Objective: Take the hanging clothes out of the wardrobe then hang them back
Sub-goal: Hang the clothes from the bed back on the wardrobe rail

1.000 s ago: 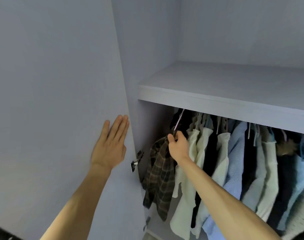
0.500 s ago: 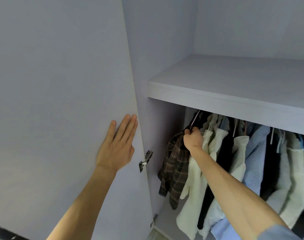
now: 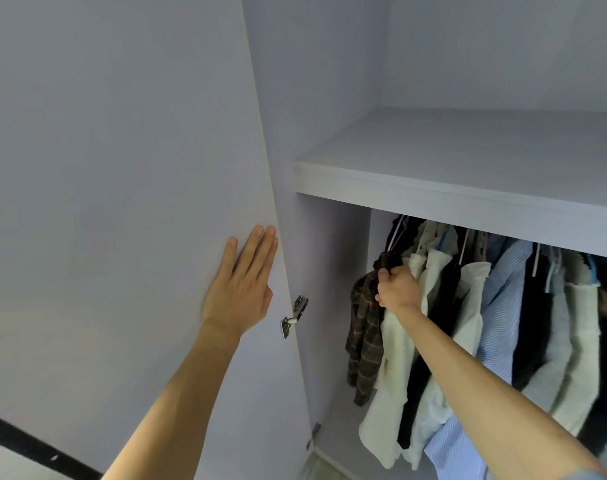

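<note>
A row of hanging clothes fills the wardrobe under a shelf. Furthest left hangs a dark brown plaid shirt (image 3: 364,337); beside it are a cream shirt (image 3: 395,379), a light blue striped shirt (image 3: 502,313) and several dark and pale garments. My right hand (image 3: 397,289) reaches in and grips the collar end of the plaid shirt at its hanger, fingers curled round it. A pink hanger hook (image 3: 396,232) rises above the hand; the rail is hidden behind the shelf edge. My left hand (image 3: 241,289) presses flat, fingers straight, on the open wardrobe door (image 3: 122,202).
A pale lilac shelf (image 3: 468,188) runs above the clothes, bare on top. A metal hinge (image 3: 295,315) sits on the door's inner edge by my left hand, and a second hinge (image 3: 314,434) lower down. A dark floor strip (image 3: 35,445) shows at bottom left.
The view has shifted, with the wardrobe now further right in frame. My right hand has closed more firmly on the plaid shirt's top. My left hand stays flat on the door.
</note>
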### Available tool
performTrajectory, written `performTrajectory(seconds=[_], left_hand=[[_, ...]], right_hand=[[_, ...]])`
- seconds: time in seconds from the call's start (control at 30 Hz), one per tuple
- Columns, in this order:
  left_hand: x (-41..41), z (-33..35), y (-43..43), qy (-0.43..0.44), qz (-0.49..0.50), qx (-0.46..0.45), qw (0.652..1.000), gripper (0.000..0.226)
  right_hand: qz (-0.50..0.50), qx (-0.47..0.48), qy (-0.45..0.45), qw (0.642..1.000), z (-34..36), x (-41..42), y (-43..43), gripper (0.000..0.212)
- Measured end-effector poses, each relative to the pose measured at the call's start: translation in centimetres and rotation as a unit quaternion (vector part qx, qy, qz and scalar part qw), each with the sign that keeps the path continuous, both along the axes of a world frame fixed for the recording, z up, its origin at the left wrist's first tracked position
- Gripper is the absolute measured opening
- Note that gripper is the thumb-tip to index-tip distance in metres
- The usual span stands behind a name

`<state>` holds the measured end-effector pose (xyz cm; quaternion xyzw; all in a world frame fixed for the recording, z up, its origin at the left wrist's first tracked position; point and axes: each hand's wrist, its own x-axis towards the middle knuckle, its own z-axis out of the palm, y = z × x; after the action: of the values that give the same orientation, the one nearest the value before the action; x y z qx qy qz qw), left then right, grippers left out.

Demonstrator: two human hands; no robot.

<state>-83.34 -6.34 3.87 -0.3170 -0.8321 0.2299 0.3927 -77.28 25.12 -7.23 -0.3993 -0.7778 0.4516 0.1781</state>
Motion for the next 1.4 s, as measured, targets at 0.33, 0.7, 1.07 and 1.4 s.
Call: performTrajectory(seconds=[0.33, 0.7, 1.07, 1.4], left_hand=[[9.6, -7.5, -2.2, -0.296, -0.015, 0.242, 0.924, 0.065], [28.2, -18.4, -22.4, -0.471, 0.21, 0.28, 0.81, 0.056], [51.2, -20.2, -44.1, -0.379, 0.533, 0.396, 0.644, 0.051], [75.6, -18.3, -45.0, -0.209, 0.722, 0.525, 0.399, 0.054]], right_hand=[[0.174, 0.035, -0.007, 0.984, 5.3, 14.2, -10.3, 0.025], [0.448, 0.246, -0.044, 0.859, -2.1, 26.3, -28.2, 0.046], [0.721, 0.293, 0.024, 0.628, -3.3, 29.3, -50.0, 0.042], [0.871, 0.3, 0.169, 0.351, -1.5, 38.1, -65.6, 0.034]])
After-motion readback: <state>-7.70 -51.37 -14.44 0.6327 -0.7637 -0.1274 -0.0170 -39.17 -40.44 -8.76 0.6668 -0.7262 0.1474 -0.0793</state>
